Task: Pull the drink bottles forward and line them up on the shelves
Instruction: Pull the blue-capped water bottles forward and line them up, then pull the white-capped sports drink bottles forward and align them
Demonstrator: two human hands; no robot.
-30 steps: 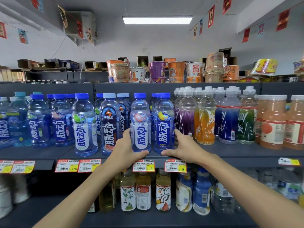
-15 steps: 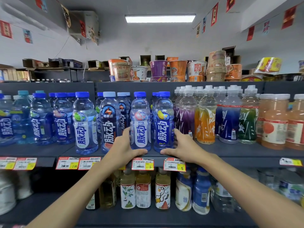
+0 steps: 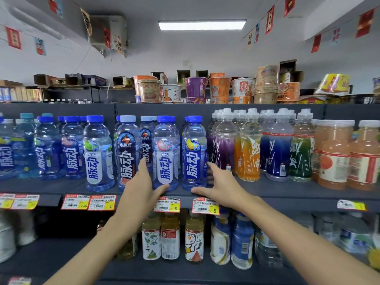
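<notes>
Blue-capped drink bottles stand in rows on the dark middle shelf. My left hand holds the base of a white-labelled bottle; its fingers reach up behind the bottle's left side and its thumb lies across the front foot. My right hand holds a blue-labelled bottle the same way, with fingers behind its right side and thumb along the front. Both bottles stand upright near the shelf's front edge, side by side. To their left are a dark-labelled bottle and a lime-labelled bottle.
White-capped coloured drinks and orange juice bottles fill the shelf to the right. Instant noodle cups sit on the top shelf. Tea and milk bottles stand on the lower shelf. Price tags hang on the shelf edge.
Both hands stay on the same two bottles. The left hand's fingers have straightened and slid a little higher along the bottle's side. The bottles keep their places.
</notes>
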